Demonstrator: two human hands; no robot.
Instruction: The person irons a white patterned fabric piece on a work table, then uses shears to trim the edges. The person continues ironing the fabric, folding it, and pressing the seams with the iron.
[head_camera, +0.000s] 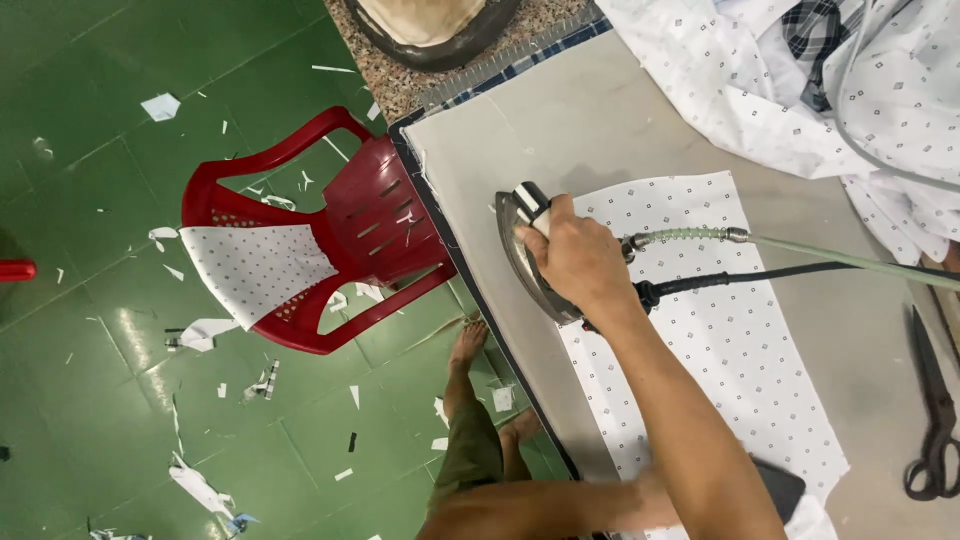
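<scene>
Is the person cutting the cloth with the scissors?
No, the scissors lie untouched on the table while the right hand grips an iron.

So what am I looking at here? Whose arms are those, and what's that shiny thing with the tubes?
This picture comes from a camera worn on a person's head, looking down, so the arms are that person's own. The right hand grips a shiny iron and presses it on a white dotted piece of cloth lying on a grey padded table. A pale green hose and a black cord run out of the iron. The left hand rests low on the cloth's near end, mostly hidden behind the right arm. More dotted cloth is heaped at the far corner, and black scissors lie at the right. Down on the green floor stands a red plastic chair with scraps around it.
</scene>
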